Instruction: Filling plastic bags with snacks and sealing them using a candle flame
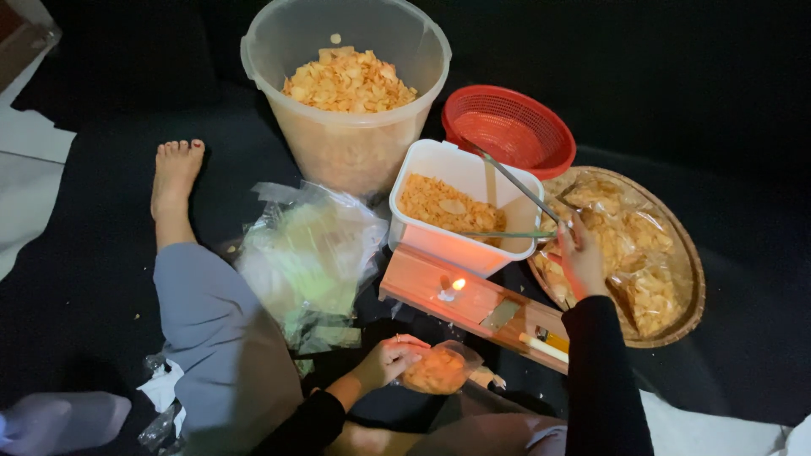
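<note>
Chips fill the small clear plastic bag [439, 370] that our left hand [390, 358] grips low by our lap, fingers curled round its side. We judge it light, soft-walled and crackly, its contents brittle, so we would hold it by the loose neck rather than squeeze. Our right hand [581, 257] pinches metal tongs [517, 187] reaching into the white tub [439, 160] of chips, beside a lit candle [448, 290] on a wooden board [422, 283].

One bucket [346, 143], one white tub [439, 241], one red basket [511, 127], one candle [446, 291]
</note>
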